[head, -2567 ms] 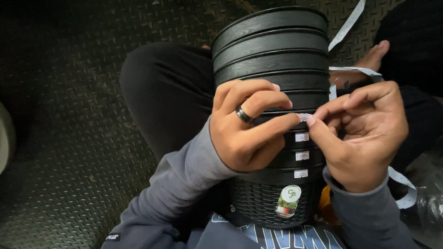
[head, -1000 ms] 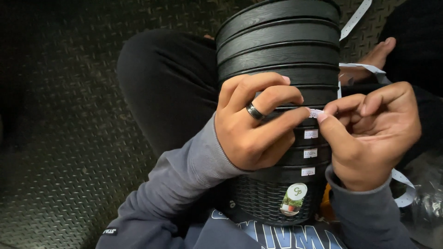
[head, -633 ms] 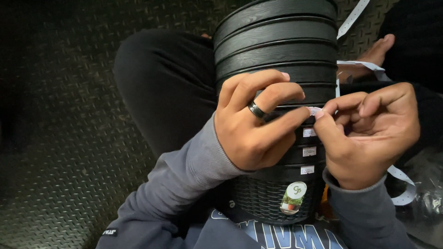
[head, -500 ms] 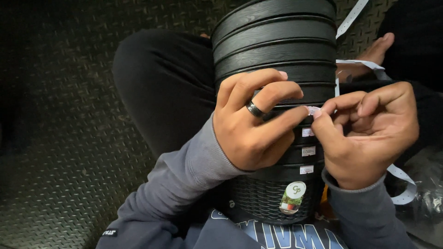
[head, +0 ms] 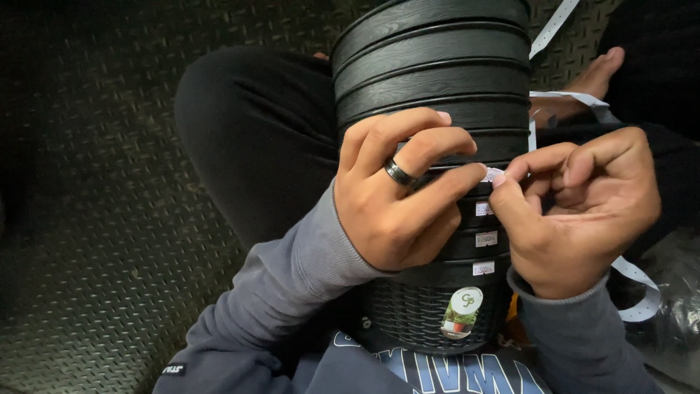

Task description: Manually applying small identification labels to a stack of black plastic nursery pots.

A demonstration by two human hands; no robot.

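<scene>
Little has shifted since the earlier frames: stack of black pots (head: pixel 437 87) sits a touch higher in view, both hands keep the same pinch at its side. Left hand (head: pixel 397 197), ring on one finger, wraps the stack w/ fingers curled over the rims, index tip pressing a small white sticker (head: pixel 494 175) against a pot wall. Right hand (head: pixel 576 211) is clenched into a tight pinch, thumb and forefinger meeting on that same sticker; neither hand is released. Stack lies tilted in the person's lap, between crossed legs in dark trousers (head: pixel 255 138), mouth pointing away from the camera. Three more white stickers (head: pixel 485 238) run in a column on lower rims, and a round green-and-white label (head: pixel 461 306) marks the woven-pattern pot at the near end.

Risk, as judged from here: sticker could go on crooked or creased, since the pot wall is curved and ribbed and the hands crowd the spot. Stack could also roll off the lap if the left-hand grip eases, as only the legs cradle it. White backing strip (head: pixel 634 292) loops behind the right wrist and up past a bare foot (head: pixel 594 76); it could snag.

Room: dark studded metal floor (head: pixel 95 241) lies open to the left. Right side is tight, w/ the strip, foot and a clear plastic bag (head: pixel 674 321) near the stack.
</scene>
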